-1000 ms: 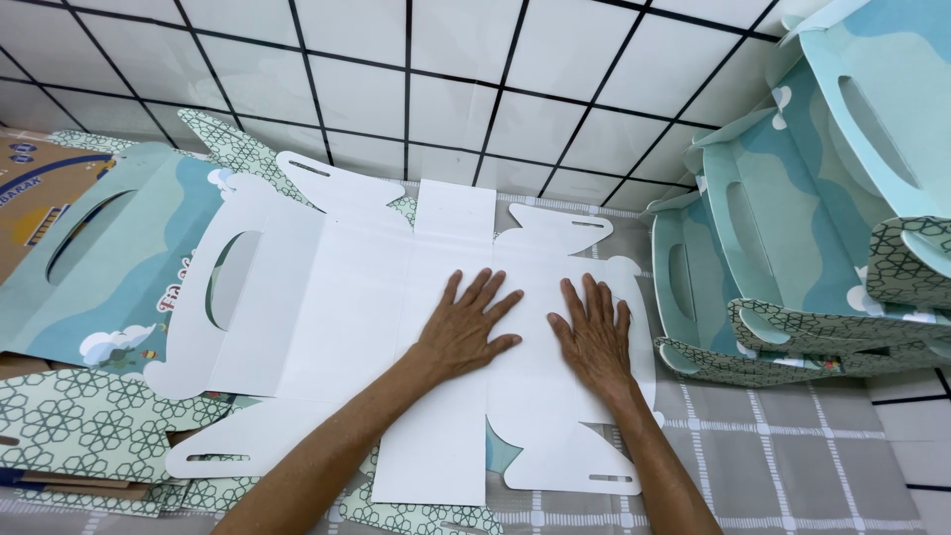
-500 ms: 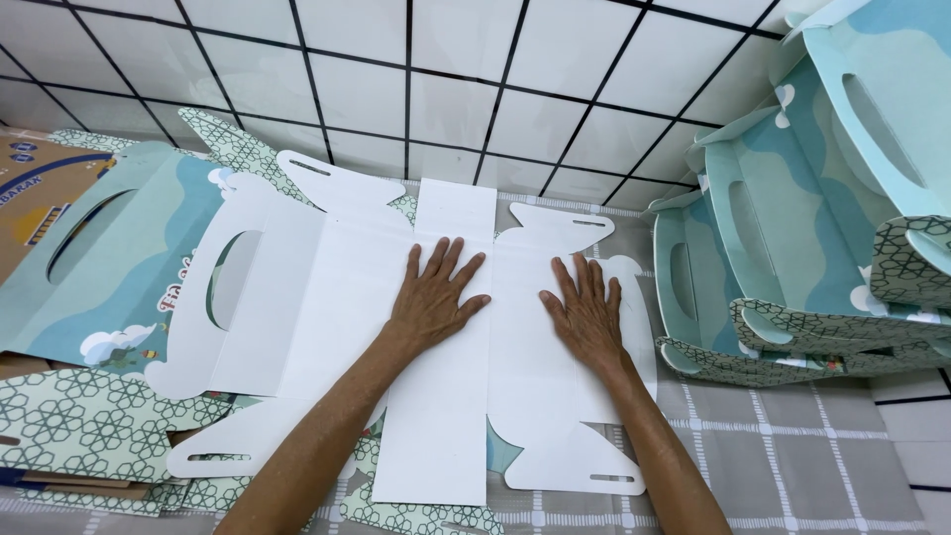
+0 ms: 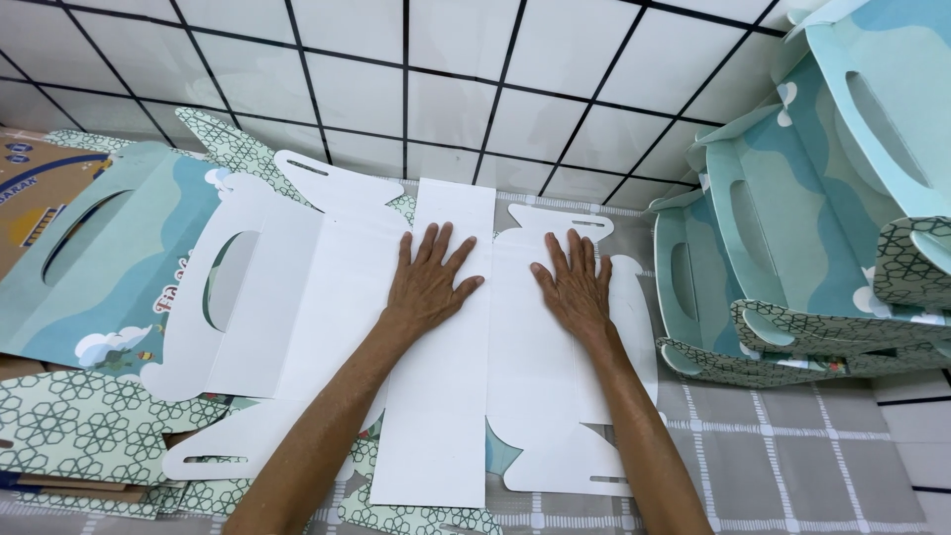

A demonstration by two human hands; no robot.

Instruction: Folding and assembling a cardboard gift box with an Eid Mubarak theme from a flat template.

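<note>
A flat white die-cut cardboard box blank (image 3: 327, 307) lies unfolded, plain side up, with a handle cut-out at its left. My left hand (image 3: 428, 281) presses flat on it beside the long middle strip (image 3: 441, 396), fingers spread. On the panel right of that strip my right hand (image 3: 575, 285) also lies flat, fingers apart. Neither hand holds anything.
A pile of flat teal and patterned box blanks (image 3: 94, 287) sits at the left under the white one. Folded teal boxes with handle slots (image 3: 792, 238) are stacked at the right. A white tiled wall (image 3: 475, 89) rises behind. A grey checked cloth (image 3: 792, 456) covers the surface.
Both hands have slid away from me along the white blank, towards the wall, staying flat on it. The blank has not shifted.
</note>
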